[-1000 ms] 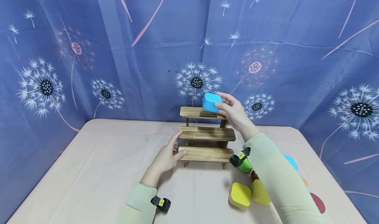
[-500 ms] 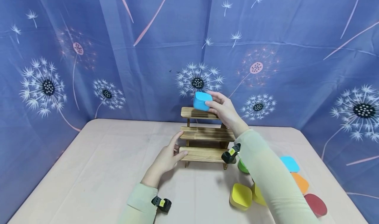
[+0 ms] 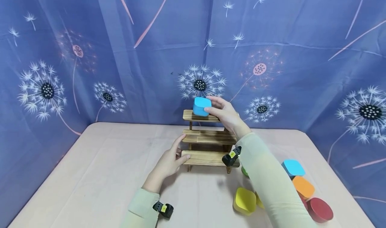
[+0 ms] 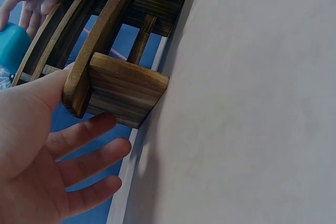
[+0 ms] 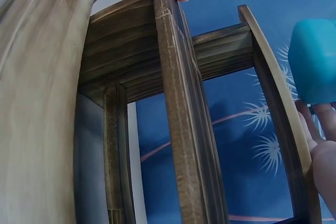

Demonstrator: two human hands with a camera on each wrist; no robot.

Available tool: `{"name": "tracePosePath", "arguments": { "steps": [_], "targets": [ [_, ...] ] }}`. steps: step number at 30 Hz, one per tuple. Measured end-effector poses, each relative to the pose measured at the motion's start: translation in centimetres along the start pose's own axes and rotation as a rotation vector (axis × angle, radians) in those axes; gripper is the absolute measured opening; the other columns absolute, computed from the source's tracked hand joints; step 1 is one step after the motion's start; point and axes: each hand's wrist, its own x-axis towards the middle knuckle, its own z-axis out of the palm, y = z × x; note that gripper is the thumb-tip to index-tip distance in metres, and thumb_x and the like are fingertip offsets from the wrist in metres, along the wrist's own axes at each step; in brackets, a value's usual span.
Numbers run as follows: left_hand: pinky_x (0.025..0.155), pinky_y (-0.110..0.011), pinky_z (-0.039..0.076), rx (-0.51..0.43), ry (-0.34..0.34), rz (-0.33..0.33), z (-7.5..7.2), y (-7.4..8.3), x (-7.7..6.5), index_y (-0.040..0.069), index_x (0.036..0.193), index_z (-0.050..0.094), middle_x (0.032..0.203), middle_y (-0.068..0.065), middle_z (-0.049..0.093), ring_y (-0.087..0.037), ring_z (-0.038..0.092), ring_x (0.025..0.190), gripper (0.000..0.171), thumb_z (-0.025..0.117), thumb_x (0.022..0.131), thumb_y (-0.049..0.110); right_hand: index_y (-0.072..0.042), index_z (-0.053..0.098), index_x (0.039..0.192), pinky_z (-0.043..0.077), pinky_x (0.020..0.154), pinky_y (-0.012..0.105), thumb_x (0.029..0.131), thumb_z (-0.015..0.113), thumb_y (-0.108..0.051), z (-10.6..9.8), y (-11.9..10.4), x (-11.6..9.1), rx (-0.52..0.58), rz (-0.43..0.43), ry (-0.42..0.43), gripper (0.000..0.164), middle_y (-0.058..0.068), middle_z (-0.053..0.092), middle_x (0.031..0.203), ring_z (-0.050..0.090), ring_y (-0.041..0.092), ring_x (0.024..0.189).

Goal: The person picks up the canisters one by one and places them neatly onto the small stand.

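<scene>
My right hand (image 3: 227,115) pinches a small blue rounded-square box (image 3: 200,106) between thumb and fingers. The box is at the left part of the wooden rack's top shelf (image 3: 189,116). In the right wrist view a narrow gap shows between the blue box (image 4: 12,49) and that shelf. The three-tier wooden rack (image 3: 211,137) stands upright at the back of the table. At its left end is my left hand (image 3: 167,161), its thumb on the bottom shelf and a finger at the middle shelf. Its other fingers (image 4: 97,158) stretch out loosely in the left wrist view.
To the right are a yellow block (image 3: 244,201), a second blue one (image 3: 293,168), an orange one (image 3: 303,187) and a red round one (image 3: 321,210). A green piece (image 3: 244,171) and another yellow one are partly behind my right sleeve (image 3: 271,184). Patterned blue cloth (image 3: 150,70) hangs behind.
My right hand has carried the blue box leftward along the top shelf, then slightly down. My left hand has stayed at the rack. More of the blocks on the right show beside the sleeve.
</scene>
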Motion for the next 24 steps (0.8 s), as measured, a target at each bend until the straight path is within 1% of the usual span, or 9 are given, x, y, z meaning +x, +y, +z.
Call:
{"name": "tracePosePath", "arguments": {
  "steps": [3,5,8,12,14,20,24],
  "targets": [
    [0.078,-0.039,0.05,-0.003,-0.001,0.003,0.0,0.0,-0.1,0.037,0.15,0.016,0.098,-0.008,0.062,-0.016,0.06,0.084,0.075,0.062,0.091,0.034,-0.011,0.041,0.143,0.036,0.107,0.046,0.089,0.064,-0.011,0.2,-0.1,0.0,-0.026,0.009,-0.007,0.059,0.014,0.046,0.14,0.047,0.023,0.122],
    [0.079,-0.039,0.05,-0.007,-0.003,0.001,-0.1,0.0,-0.1,0.037,0.15,0.016,0.098,-0.008,0.062,-0.016,0.06,0.084,0.075,0.062,0.091,0.034,-0.011,0.041,0.143,0.035,0.108,0.048,0.089,0.065,-0.013,0.2,-0.1,0.1,-0.061,0.01,-0.009,0.059,0.014,0.047,0.14,0.045,0.025,0.124],
    [0.079,-0.039,0.05,-0.009,-0.004,-0.001,0.0,0.0,-0.1,0.038,0.15,0.016,0.098,-0.008,0.062,-0.016,0.06,0.084,0.075,0.062,0.091,0.033,-0.013,0.04,0.143,0.036,0.107,0.048,0.089,0.066,-0.017,0.3,-0.3,0.2,-0.149,0.004,-0.018,0.06,0.013,0.046,0.14,0.044,0.027,0.127],
    [0.079,-0.038,0.05,-0.009,0.002,0.003,0.0,0.0,0.1,0.039,0.149,0.016,0.097,-0.007,0.061,-0.015,0.06,0.084,0.075,0.063,0.091,0.032,-0.016,0.04,0.144,0.037,0.106,0.048,0.089,0.067,-0.024,0.3,-0.7,0.1,-0.262,0.011,-0.025,0.062,0.011,0.045,0.141,0.042,0.027,0.13],
    [0.08,-0.039,0.05,-0.011,0.003,0.007,0.0,-0.1,0.1,0.038,0.15,0.016,0.097,-0.007,0.061,-0.015,0.06,0.084,0.076,0.063,0.091,0.033,-0.017,0.039,0.144,0.037,0.106,0.048,0.088,0.067,-0.027,0.4,-0.9,0.1,-0.286,0.024,-0.03,0.063,0.01,0.044,0.141,0.041,0.027,0.131],
    [0.08,-0.039,0.05,-0.019,-0.003,0.006,-0.1,0.0,0.1,0.037,0.15,0.016,0.097,-0.008,0.061,-0.016,0.06,0.084,0.076,0.063,0.091,0.032,-0.018,0.038,0.145,0.037,0.106,0.047,0.089,0.066,-0.028,0.5,-1.0,0.2,-0.311,0.038,-0.062,0.064,0.01,0.045,0.141,0.041,0.027,0.131],
    [0.081,-0.039,0.05,-0.013,-0.006,0.001,-0.1,0.0,0.1,0.038,0.15,0.015,0.097,-0.007,0.061,-0.017,0.06,0.085,0.076,0.063,0.091,0.031,-0.02,0.037,0.146,0.035,0.107,0.049,0.09,0.065,-0.031,0.5,-1.1,0.3,-0.347,0.036,-0.086,0.064,0.008,0.041,0.145,0.038,0.026,0.134]
  ]
}}
